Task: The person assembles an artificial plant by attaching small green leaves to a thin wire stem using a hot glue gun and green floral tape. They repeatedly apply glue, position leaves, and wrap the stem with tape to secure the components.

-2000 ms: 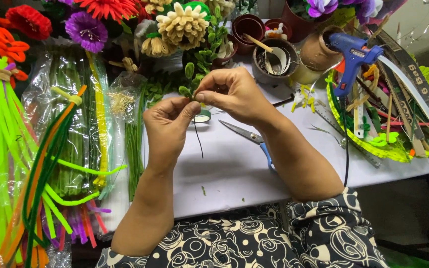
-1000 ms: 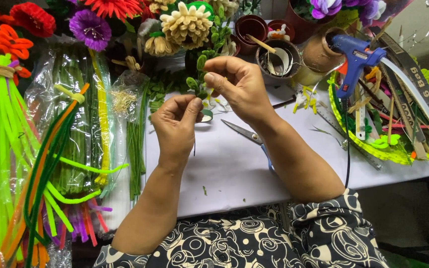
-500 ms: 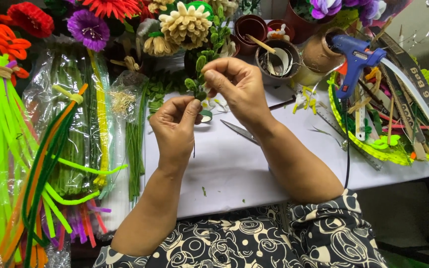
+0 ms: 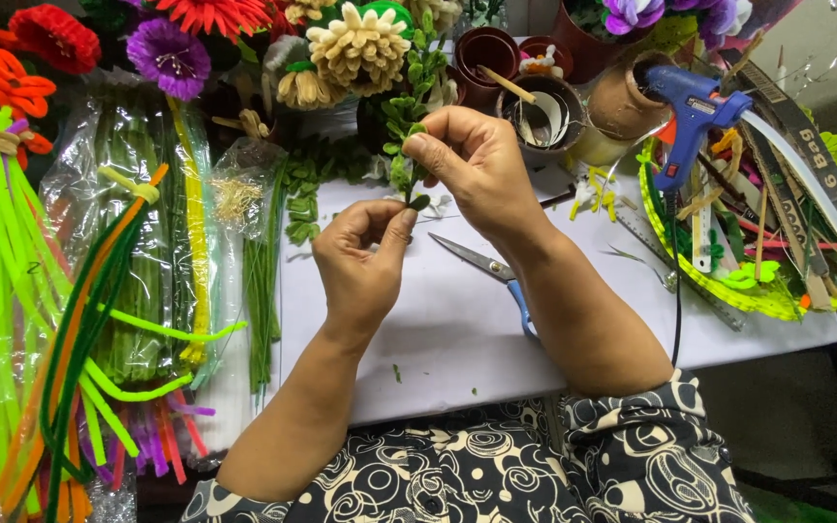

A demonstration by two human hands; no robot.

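Observation:
Above the white work sheet [image 4: 457, 329] my two hands hold a small green leafy sprig [image 4: 405, 145] made of fuzzy wire. My right hand [image 4: 477, 165] pinches its upper part between thumb and fingers. My left hand [image 4: 360, 257] pinches the lower end of the stem just below. The sprig stands roughly upright and its tip reaches up toward the craft flowers at the back.
Blue-handled scissors [image 4: 491, 276] lie on the sheet under my right wrist. A blue glue gun [image 4: 687, 116] rests at the right above a green tray of sticks [image 4: 728, 281]. Bundles of coloured fuzzy wires [image 4: 60, 320] fill the left. Craft flowers [image 4: 365, 44] and brown pots [image 4: 544, 107] line the back.
Both hands have risen a little and shifted toward the back with the sprig. My right-hand fingers now grip higher on it; the leaves show more.

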